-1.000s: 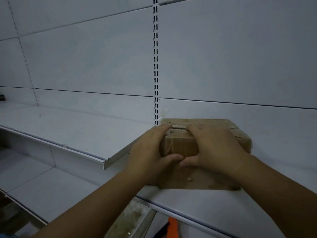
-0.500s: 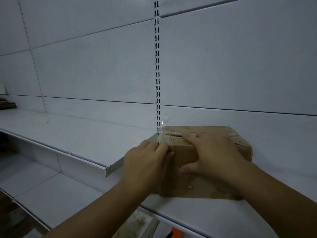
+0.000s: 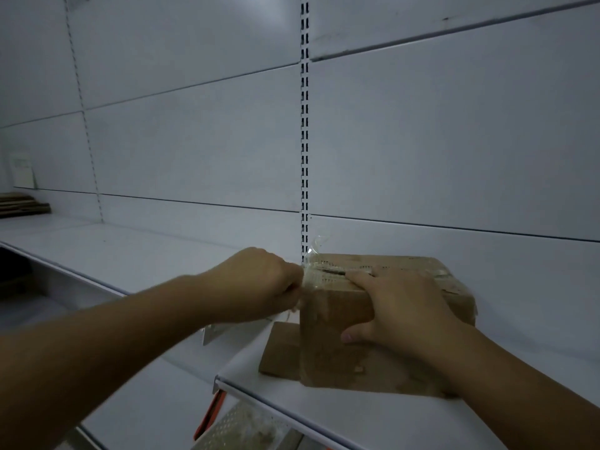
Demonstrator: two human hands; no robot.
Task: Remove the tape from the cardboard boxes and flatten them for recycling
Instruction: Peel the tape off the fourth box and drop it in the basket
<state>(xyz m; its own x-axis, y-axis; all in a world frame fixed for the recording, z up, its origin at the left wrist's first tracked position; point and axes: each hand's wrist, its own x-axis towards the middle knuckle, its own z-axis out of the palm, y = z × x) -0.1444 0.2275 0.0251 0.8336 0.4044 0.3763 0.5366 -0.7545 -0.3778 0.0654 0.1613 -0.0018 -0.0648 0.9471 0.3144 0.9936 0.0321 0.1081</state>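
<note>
White shelf (image 3: 130, 251) lies bare at 9 o'clock. The left hand (image 3: 259, 284), clenched, pinches loose clear tape (image 3: 312, 276) at the cardboard box's (image 3: 337, 349) top-left edge. The box sits near the adjoining shelf's (image 3: 324, 414) front lip, a flap (image 3: 282, 352) flat at its 8 o'clock. The right hand (image 3: 399, 306), fingers spread, presses its top.

We note: bare white metal shelf (image 3: 130, 254) open left of brown cardboard box (image 3: 324, 352); white panelled back wall (image 3: 454, 157) close behind box; flat brown cardboard piece (image 3: 282, 349) against box's lower left.
</note>
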